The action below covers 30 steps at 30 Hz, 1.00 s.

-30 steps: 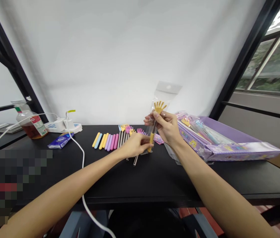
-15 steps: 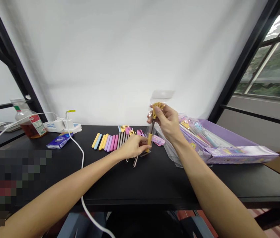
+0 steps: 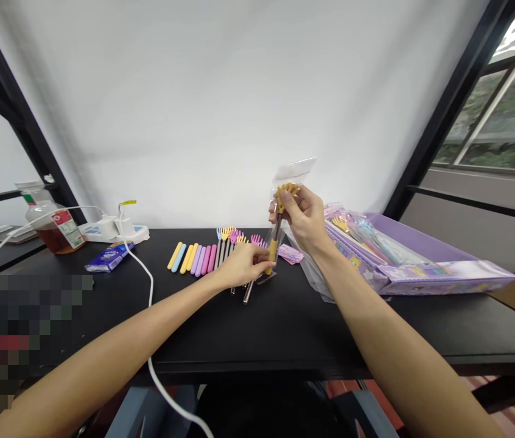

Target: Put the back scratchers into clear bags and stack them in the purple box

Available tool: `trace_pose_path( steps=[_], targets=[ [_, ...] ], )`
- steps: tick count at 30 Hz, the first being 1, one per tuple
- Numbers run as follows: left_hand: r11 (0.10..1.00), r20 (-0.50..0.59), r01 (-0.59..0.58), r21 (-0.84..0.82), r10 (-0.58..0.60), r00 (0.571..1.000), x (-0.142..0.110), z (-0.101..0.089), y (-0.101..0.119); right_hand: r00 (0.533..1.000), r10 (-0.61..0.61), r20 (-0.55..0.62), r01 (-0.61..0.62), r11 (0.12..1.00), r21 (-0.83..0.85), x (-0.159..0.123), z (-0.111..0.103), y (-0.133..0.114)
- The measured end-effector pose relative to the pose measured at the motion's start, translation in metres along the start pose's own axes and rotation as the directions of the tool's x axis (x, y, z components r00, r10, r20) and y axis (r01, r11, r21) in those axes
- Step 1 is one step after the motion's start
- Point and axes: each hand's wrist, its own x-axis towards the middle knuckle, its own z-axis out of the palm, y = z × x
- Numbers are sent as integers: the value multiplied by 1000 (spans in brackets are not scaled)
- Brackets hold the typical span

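Head view across a black desk (image 3: 330, 328): a small telescopic back scratcher (image 3: 276, 231) is held above the desk between the two hands, its long axis nearly upright with a slight lean. Its yellow hand-shaped tip (image 3: 287, 191) points up inside a clear plastic bag (image 3: 294, 172). The right hand (image 3: 305, 222) is nearer the tip, its fingers (image 3: 285, 198) closed on it through the plastic. The left hand (image 3: 246, 266) is lower, its fingers (image 3: 264, 258) curled against the yellow handle (image 3: 273, 250).

Glossy clear plastic bag (image 3: 294, 172)
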Motion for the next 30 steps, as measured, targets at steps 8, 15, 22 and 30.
trace_pose_path(
  steps=[8,15,22,30],
  targets=[
    [998,40,10,-66,-8,999,-1,0,-3,1000,20,5,-20,999,-29,-2,3,0],
    [997,39,0,-80,3,999,-2,-1,-3,999,25,24,-24,999,-36,-3,6,-1],
    [999,52,2,-51,0,999,-2,-1,-3,999,22,25,-22,1000,-11,-4,4,1],
    [998,52,33,-44,-31,998,-2,0,-4,999,30,31,-28,999,-43,-6,6,2]
  ],
)
